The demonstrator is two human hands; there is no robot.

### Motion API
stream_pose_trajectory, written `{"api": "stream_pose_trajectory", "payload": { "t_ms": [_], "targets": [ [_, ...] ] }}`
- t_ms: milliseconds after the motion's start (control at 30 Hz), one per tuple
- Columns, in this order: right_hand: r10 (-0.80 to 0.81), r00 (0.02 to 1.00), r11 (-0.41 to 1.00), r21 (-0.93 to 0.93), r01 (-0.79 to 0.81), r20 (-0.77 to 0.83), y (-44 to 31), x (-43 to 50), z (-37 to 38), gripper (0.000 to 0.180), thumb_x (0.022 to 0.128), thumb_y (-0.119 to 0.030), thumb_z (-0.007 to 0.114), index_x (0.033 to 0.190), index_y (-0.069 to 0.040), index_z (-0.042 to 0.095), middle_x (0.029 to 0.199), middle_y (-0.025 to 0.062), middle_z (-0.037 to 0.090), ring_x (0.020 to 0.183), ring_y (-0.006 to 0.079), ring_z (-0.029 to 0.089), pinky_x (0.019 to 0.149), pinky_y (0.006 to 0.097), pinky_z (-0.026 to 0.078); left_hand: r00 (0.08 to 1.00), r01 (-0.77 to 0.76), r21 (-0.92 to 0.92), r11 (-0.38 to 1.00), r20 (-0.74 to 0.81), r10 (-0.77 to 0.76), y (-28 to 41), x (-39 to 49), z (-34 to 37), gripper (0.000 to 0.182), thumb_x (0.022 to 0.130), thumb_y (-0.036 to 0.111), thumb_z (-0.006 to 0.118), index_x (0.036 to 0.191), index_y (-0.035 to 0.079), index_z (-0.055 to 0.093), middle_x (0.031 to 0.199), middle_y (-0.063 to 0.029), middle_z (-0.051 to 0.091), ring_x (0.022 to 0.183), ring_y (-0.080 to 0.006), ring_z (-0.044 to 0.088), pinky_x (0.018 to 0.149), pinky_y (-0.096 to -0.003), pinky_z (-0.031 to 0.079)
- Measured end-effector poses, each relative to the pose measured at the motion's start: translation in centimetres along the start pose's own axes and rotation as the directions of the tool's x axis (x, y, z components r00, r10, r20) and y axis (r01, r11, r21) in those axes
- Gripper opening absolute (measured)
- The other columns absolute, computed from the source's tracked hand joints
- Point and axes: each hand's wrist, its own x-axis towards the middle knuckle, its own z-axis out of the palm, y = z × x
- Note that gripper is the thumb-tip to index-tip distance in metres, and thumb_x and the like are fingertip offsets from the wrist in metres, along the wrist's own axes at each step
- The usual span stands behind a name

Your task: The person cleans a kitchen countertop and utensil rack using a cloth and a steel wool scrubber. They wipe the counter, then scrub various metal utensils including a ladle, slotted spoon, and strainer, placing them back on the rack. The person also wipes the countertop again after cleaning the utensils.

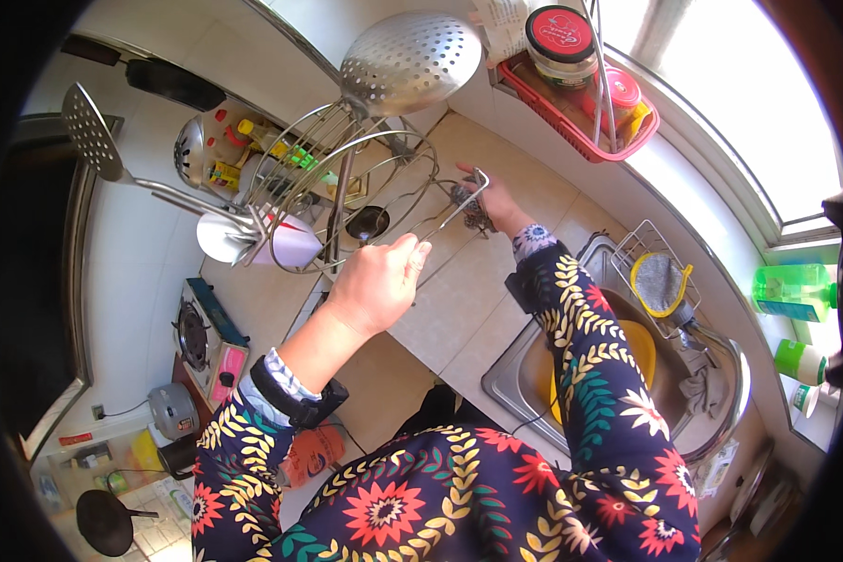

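My left hand [376, 284] is closed around a wire utensil rack [421, 172], raised before me above the counter. My right hand [499, 204] presses a steel wool scrubber [469, 205] around a bent wire end [479, 181] of the same rack. A large perforated skimmer [411, 63] stands up among the rack's wires. To its left a slotted metal turner [91, 133] sticks out, its handle running towards the rack. A small dark ladle [367, 223] shows behind the wires; whether it hangs on the rack I cannot tell.
A steel sink [509, 376] holding a yellow basin [636, 344] lies under my right forearm. Above the tiled counter [456, 309], a red basket [569, 116] with jars sits on the window ledge. A portable gas stove [211, 344] stands at the left.
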Motion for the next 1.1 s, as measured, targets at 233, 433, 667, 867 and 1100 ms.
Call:
{"api": "stream_pose_trajectory", "payload": {
  "t_ms": [233, 433, 667, 867, 1100],
  "targets": [
    [0.398, 0.85, 0.833, 0.523, -0.178, -0.345, 4.2, -0.7, -1.2, 0.027, 0.097, -0.018, 0.055, 0.117, -0.003, 0.066, 0.085, 0.0088, 0.067, 0.063, 0.0215, 0.062, 0.053, 0.0352, 0.053, 0.994, -0.107, -0.016, 0.994, 0.008, 0.107, -0.9, -0.2, -0.5, 0.029, 0.1, 0.023, 0.053, 0.079, 0.003, 0.053, 0.062, -0.0202, 0.053, 0.06, -0.0426, 0.054, 0.053, -0.0456, 0.042],
    [0.08, 0.599, 0.967, 0.208, 0.147, -0.796, 3.2, -1.8, -2.7, 0.03, 0.093, -0.021, 0.063, 0.111, 0.002, 0.064, 0.093, 0.012, 0.069, 0.077, 0.022, 0.066, 0.065, 0.0377, 0.056, 0.993, -0.107, 0.005, 0.994, 0.043, 0.107, -0.8, -0.4, -0.9, 0.03, 0.1, 0.028, 0.052, 0.08, 0.005, 0.055, 0.065, -0.0198, 0.06, 0.063, -0.0418, 0.06, 0.055, -0.0479, 0.048],
    [0.209, 0.959, 0.948, -0.2, -0.246, -0.191, -0.1, -3.5, -1.3, 0.027, 0.087, -0.021, 0.068, 0.101, 0.002, 0.061, 0.075, 0.0069, 0.064, 0.057, 0.0165, 0.058, 0.051, 0.0312, 0.047, 0.988, -0.151, -0.036, 0.988, 0.016, 0.152, -0.8, -0.4, 0.2, 0.027, 0.099, 0.023, 0.055, 0.08, 0.004, 0.055, 0.066, -0.0207, 0.057, 0.064, -0.0419, 0.059, 0.055, -0.0471, 0.045],
    [0.352, 0.911, 0.935, 0.129, -0.331, -0.214, 0.7, -6.7, -1.4, 0.021, 0.089, -0.02, 0.067, 0.09, 0.0, 0.063, 0.066, 0.0074, 0.061, 0.051, 0.0187, 0.058, 0.047, 0.0338, 0.047, 0.943, -0.297, 0.013, 0.955, 0.159, 0.291, -1.8, -1.7, -0.9, 0.025, 0.098, 0.025, 0.056, 0.081, 0.007, 0.056, 0.065, -0.0165, 0.061, 0.062, -0.0373, 0.062, 0.055, -0.0461, 0.049],
    [-0.128, 0.973, 0.75, -0.66, -0.032, -0.192, -0.1, -5.2, -2.0, 0.051, 0.081, -0.017, 0.068, 0.13, -0.004, 0.058, 0.09, 0.0098, 0.069, 0.067, 0.0189, 0.066, 0.053, 0.0335, 0.053, 0.913, -0.38, -0.019, 0.925, 0.154, 0.378, -2.4, -1.8, -1.1, 0.025, 0.097, 0.025, 0.056, 0.078, 0.008, 0.055, 0.061, -0.0152, 0.059, 0.059, -0.0363, 0.062, 0.054, -0.0464, 0.05]
  ]
}}
